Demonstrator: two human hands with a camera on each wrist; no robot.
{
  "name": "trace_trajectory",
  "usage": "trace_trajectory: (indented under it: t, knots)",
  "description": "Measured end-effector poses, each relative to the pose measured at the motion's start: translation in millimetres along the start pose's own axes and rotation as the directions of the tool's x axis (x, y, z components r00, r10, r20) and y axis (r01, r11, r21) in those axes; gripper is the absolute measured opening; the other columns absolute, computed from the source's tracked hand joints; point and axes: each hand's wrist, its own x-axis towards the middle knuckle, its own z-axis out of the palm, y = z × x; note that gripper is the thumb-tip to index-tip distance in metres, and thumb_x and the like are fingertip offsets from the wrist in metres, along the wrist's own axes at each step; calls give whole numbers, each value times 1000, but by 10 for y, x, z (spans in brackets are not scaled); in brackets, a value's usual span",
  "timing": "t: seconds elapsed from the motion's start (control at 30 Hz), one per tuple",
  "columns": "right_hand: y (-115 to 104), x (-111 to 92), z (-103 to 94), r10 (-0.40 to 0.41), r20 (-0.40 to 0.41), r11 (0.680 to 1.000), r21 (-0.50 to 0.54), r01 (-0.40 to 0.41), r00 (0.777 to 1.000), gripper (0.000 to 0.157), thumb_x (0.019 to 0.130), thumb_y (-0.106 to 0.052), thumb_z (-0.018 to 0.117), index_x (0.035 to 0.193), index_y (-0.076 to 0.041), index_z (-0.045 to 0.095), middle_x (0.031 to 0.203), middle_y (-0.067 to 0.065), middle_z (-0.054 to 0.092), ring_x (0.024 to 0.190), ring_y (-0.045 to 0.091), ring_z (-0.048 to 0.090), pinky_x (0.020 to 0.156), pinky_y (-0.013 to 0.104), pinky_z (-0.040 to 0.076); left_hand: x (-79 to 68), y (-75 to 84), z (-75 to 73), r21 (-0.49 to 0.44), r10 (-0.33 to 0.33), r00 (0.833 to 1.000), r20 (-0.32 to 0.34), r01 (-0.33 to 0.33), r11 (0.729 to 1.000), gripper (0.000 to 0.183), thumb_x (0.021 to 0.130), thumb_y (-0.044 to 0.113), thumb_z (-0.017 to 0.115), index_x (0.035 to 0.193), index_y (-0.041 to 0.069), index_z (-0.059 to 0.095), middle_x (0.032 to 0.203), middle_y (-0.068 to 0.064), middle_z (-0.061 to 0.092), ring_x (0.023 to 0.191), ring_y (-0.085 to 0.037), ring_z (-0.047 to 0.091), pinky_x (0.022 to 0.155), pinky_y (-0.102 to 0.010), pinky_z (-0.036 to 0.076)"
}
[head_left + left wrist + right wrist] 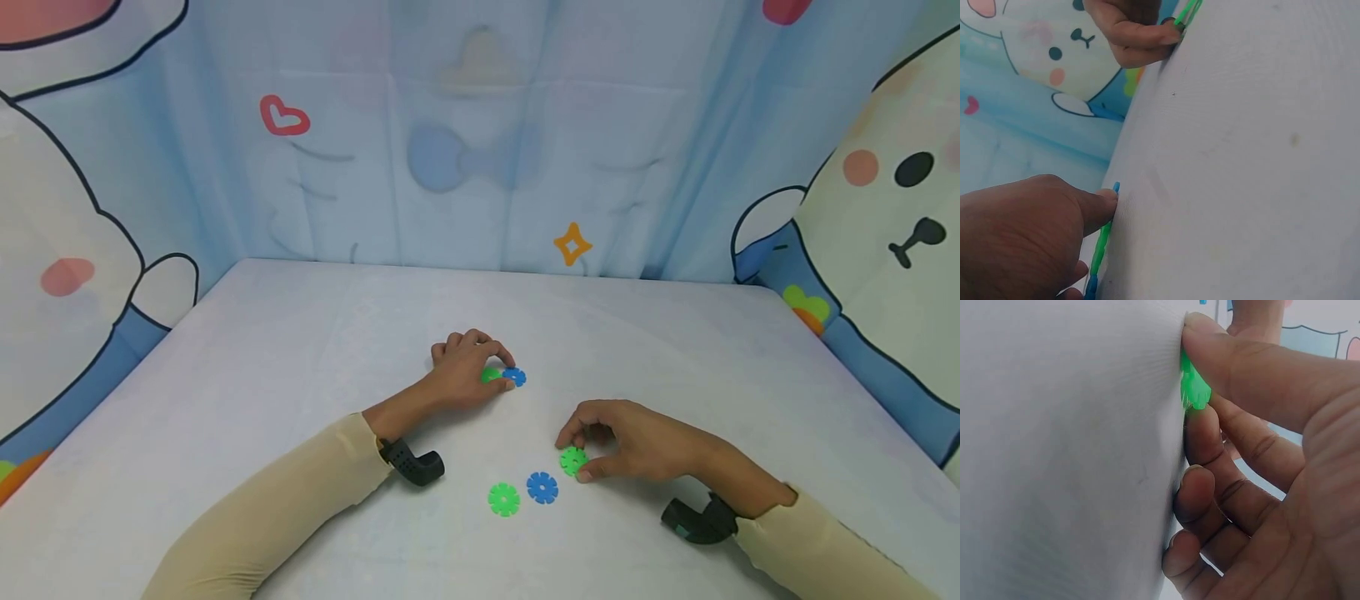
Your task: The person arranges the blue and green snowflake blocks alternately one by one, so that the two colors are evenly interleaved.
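Note:
My left hand [463,372] pinches a blue notched disc [518,377] between thumb and forefinger, low over the white tabletop. A green notched disc [491,375] adjoins it, partly covered by the hand. In the left wrist view, another blue edge [1091,287] shows past the green one, in line with it. Nearer and to the right, my right hand [645,439] grips a green notched disc [572,460] by its edge with thumb and forefinger. The right wrist view shows this green disc [1195,387] tilted at the table surface, the other fingers curled beside it.
A loose blue disc [542,487] and a loose green disc [504,499] lie flat on the white table [337,317], left of my right hand. Behind the table hangs a light blue cartoon curtain [480,167]. A dark band [412,464] sits on each wrist.

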Motion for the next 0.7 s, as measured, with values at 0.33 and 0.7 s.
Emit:
trace_trajectory:
  t: [0.33,0.7]
  knots:
    - [10,10,3,-12,-4,1000,-17,12,1000,28,81,-40,80,103,-32,65,97,-15,62,91,7,54,81,23,47,-6,2,5,9,-2,1000,1,2,1000,26,94,39,64,118,30,66,143,-7,46,134,-34,34,103,-56,24]
    - [50,33,7,-30,-9,999,14,30,1000,27,80,-38,81,102,-33,67,87,-13,61,83,9,56,73,22,47,-1,-21,13,-8,15,1000,-5,-15,1000,27,93,41,65,118,29,66,142,-8,46,132,-34,35,101,-55,25]
